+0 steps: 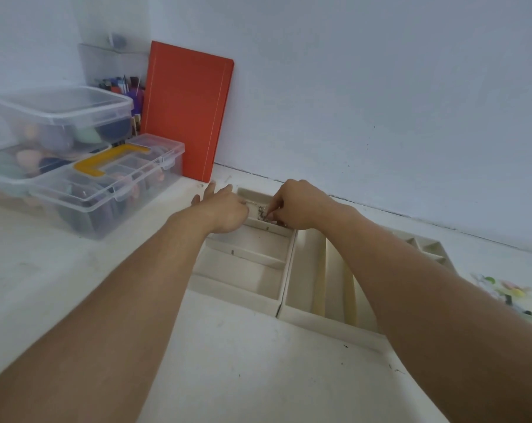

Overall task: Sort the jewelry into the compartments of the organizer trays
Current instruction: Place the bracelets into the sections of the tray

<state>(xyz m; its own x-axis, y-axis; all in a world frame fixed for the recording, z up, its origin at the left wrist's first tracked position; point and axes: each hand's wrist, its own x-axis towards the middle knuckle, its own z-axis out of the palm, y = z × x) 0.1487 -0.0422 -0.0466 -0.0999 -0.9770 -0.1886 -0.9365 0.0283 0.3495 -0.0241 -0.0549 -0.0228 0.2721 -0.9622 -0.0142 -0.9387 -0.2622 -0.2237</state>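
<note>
Jewelry (263, 212), a small silvery tangle that looks like chain, lies in the far compartment of the nearer-left organizer tray (243, 288), directly between the two hands. The right hand (298, 206) has its fingers curled down onto the piece and seems to pinch it at the fingertips, though blur hides the exact contact. The left hand (225, 209) lies just beside it with fingers stretched out fairly straight past the tray's far corner; whether it touches the chain I cannot tell.

Such a piece is likely very light, limp and prone to knotting or slipping through fingers, so a fingertip pinch at one end or the clasp would probably serve best, letting the rest hang free.

Count: two hands, one visible silvery piece, three cream trays — the second tray (319, 303) under the right forearm, a third tray (432, 248) beyond that arm. More small coloured items (509, 291) lie on the worktop (75, 285) outside the right forearm, too blurred to count.
</note>
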